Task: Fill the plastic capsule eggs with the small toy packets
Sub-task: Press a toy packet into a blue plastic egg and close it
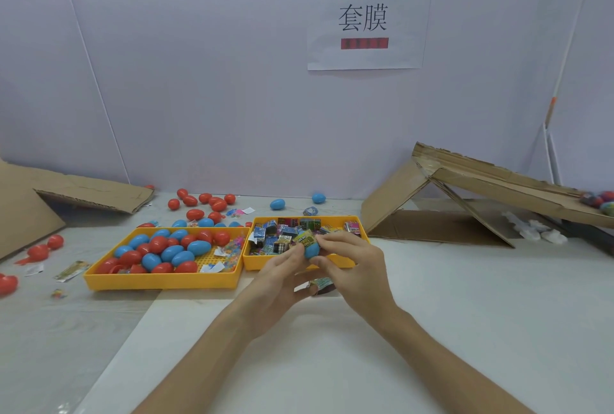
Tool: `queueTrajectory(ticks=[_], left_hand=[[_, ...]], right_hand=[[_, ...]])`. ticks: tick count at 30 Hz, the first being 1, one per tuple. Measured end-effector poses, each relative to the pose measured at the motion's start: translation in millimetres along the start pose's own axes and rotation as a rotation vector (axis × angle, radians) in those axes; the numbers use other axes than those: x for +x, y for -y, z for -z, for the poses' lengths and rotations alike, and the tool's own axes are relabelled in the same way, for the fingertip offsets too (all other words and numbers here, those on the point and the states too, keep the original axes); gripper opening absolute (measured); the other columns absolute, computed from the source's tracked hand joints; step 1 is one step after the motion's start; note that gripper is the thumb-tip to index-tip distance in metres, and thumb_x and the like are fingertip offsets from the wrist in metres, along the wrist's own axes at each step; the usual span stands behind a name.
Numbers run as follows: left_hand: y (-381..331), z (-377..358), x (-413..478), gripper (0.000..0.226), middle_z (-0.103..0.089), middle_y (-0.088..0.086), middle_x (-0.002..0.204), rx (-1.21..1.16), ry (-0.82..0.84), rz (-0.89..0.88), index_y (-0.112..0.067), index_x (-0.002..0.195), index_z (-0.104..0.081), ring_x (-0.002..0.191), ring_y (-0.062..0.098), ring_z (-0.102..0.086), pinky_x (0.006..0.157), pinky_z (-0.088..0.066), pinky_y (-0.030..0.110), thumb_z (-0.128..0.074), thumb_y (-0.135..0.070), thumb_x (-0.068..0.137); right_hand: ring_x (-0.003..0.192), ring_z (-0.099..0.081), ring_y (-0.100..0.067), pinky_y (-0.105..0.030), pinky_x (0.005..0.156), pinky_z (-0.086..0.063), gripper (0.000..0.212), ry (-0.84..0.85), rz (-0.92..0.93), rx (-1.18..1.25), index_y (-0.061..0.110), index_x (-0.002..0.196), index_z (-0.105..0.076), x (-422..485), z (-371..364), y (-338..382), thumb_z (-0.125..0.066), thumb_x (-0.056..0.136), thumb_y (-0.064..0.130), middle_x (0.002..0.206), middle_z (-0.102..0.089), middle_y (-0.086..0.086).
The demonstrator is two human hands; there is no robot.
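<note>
Centre of frame, just in front of the right tray. Left hand [280,284]: thumb and fingertips [294,256] pinch the blue egg [312,251] from the left. Right hand [357,269]: thumb and forefinger curled in and pinching the same egg from the right, with the forefinger tip against the packet [306,238]. That packet is yellow-green and sticks out of the egg's top. The egg is held in the air, between both hands.

Below the hands, a 2nd packet [320,281]; cannot tell if the lower fingers hold it or it lies on the table [465,314].

Behind the hands are 2 yellow trays, side by side and touching. The right tray [345,263] holds a heap of small packets. The left tray [159,282] holds red and blue eggs, plus scraps of paper.

Further back, left of centre, loose eggs [199,201] are scattered on the table, mostly red, a few blue.

Far left, a cardboard sheet [93,192]. Right, a folded cardboard ramp [465,181]. On the wall, upper right of centre, a paper sign [365,20].
</note>
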State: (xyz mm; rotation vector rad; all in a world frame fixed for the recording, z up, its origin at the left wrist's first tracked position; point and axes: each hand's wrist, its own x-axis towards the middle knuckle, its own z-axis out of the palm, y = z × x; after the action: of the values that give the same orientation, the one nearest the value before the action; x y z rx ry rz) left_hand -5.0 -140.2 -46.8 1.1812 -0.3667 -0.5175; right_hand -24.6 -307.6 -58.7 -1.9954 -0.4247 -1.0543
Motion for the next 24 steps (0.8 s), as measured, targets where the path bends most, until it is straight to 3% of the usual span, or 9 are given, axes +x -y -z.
queueTrajectory(ticks=[9,16,21,24], left_hand=[[1.3,-1.7,-2.5,0.036,-0.072,0.004,0.118,0.035,0.033,-0.010,-0.024,0.117,-0.075,0.110,0.020,-0.069,0.087,-0.055,0.028,-0.059,-0.048,0.096],[-0.5,1.1,0.8,0.042,-0.065,0.003,0.137,0.009,0.069,-0.021,-0.024,0.127,-0.070,0.114,0.021,-0.064,0.103,-0.048,0.039,-0.054,-0.050,0.098],[-1.5,4.7,3.1,0.045,-0.072,0.007,0.109,0.036,-0.074,-0.082,-0.013,0.123,-0.069,0.095,0.017,-0.069,0.086,-0.053,0.032,-0.063,-0.044,0.090],[0.8,3.7,4.9,0.050,-0.072,0.002,0.091,0.128,-0.181,-0.139,-0.016,0.120,-0.071,0.081,0.012,-0.068,0.076,-0.055,0.026,-0.074,-0.042,0.078]], right_hand=[[0.094,-0.069,-0.004,-0.015,0.087,-0.052,0.027,-0.033,0.040,0.012,0.007,0.103,-0.079,0.3,2.3,-1.8,-0.083,0.077,0.003,0.099,-0.076,0.002],[0.101,-0.065,-0.001,-0.020,0.087,-0.053,0.032,0.009,0.051,0.008,0.015,0.110,-0.076,1.3,1.5,-1.0,-0.083,0.079,0.008,0.107,-0.073,0.009],[0.112,-0.062,-0.004,-0.022,0.089,-0.052,0.033,0.060,0.002,0.080,0.018,0.116,-0.073,2.7,-0.6,1.1,-0.079,0.084,0.014,0.114,-0.069,0.009],[0.105,-0.066,-0.011,-0.029,0.086,-0.055,0.032,0.099,-0.134,0.167,0.022,0.120,-0.069,2.9,2.3,1.0,-0.072,0.088,0.022,0.110,-0.069,0.009]])
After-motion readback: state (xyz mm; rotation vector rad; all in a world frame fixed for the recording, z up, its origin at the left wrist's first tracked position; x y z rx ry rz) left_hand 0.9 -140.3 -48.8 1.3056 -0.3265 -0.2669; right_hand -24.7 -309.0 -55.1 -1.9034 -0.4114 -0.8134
